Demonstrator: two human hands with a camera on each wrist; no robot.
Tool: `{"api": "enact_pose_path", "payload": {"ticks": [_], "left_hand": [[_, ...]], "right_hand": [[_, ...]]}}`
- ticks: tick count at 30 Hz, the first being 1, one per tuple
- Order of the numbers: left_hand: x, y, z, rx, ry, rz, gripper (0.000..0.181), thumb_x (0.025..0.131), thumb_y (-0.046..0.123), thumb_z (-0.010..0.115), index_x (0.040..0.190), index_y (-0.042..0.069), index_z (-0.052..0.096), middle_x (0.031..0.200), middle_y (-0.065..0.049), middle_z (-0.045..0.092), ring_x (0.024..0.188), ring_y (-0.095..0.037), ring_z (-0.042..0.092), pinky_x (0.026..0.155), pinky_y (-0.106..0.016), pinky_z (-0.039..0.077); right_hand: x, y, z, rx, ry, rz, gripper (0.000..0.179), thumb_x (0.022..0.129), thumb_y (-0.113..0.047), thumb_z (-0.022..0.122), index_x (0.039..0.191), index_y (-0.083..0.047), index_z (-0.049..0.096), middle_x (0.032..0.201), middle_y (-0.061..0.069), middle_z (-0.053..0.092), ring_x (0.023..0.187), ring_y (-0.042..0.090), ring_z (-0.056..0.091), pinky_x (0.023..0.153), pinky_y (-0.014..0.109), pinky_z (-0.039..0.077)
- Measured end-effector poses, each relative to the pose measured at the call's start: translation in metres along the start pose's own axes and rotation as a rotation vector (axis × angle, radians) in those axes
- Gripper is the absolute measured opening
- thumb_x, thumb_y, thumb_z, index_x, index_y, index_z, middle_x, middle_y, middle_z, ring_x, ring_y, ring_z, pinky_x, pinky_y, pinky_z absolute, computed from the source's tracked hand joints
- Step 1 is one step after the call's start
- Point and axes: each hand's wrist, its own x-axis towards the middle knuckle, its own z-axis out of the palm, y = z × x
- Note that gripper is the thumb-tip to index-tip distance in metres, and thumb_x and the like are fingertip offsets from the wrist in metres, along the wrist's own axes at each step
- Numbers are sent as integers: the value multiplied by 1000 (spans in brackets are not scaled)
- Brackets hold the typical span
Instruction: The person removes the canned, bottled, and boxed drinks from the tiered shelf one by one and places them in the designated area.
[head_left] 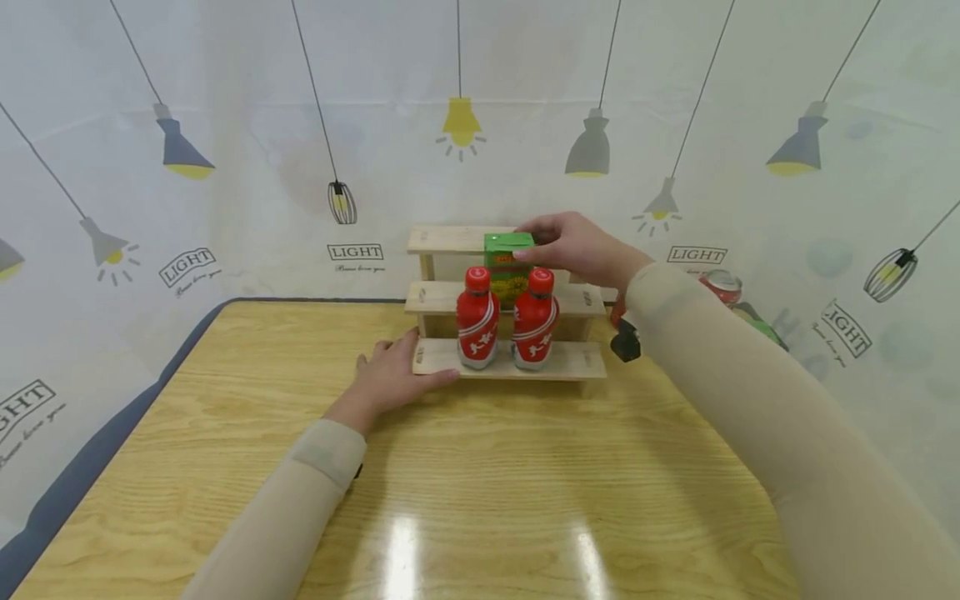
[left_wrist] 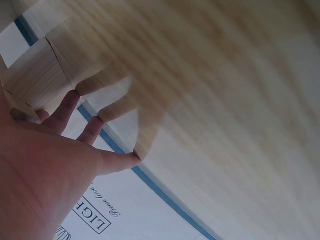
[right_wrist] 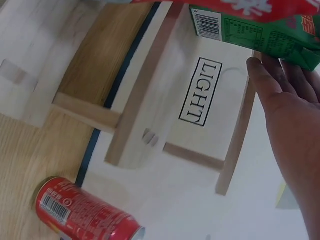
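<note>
A three-step wooden rack (head_left: 435,297) stands near the back of the table. Two red bottles (head_left: 477,321) are side by side on its lowest step. Behind them, a green carton (head_left: 510,243) sits on the middle step, its lower part partly hidden. My right hand (head_left: 573,248) grips the carton's upper right, thumb in front; in the right wrist view its fingers lie against the green carton (right_wrist: 245,37). My left hand (head_left: 390,377) touches the left end of the lowest step, thumb along the front edge. Its spread fingertips meet the tabletop in the left wrist view.
A red can (right_wrist: 82,210) stands on the table right of the rack. Farther right, behind my right sleeve, are another can (head_left: 722,285) and a partly hidden green item (head_left: 761,325). A lamp-patterned backdrop (head_left: 262,167) rises behind the wooden table (head_left: 480,483).
</note>
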Motion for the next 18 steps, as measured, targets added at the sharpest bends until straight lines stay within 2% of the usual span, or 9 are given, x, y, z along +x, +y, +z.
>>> {"api": "enact_pose_path", "payload": {"ticks": [9, 18], "left_hand": [[-1, 1, 0, 15, -1, 1, 126, 74, 100, 57, 171, 26, 22, 170, -8, 43, 154, -47, 34, 122, -84, 10], [-3, 4, -2, 8, -1, -1, 123, 76, 96, 60, 171, 26, 23, 170, -8, 43, 154, -47, 34, 123, -84, 11]], "right_hand": [[-17, 19, -16, 112, 46, 55, 55, 104, -31, 72, 152, -13, 55, 150, 10, 61, 134, 26, 63, 120, 52, 49], [-29, 36, -33, 115, 61, 69, 55, 106, -35, 69, 155, -15, 54, 152, 10, 59, 140, 29, 59, 114, 49, 55]]}}
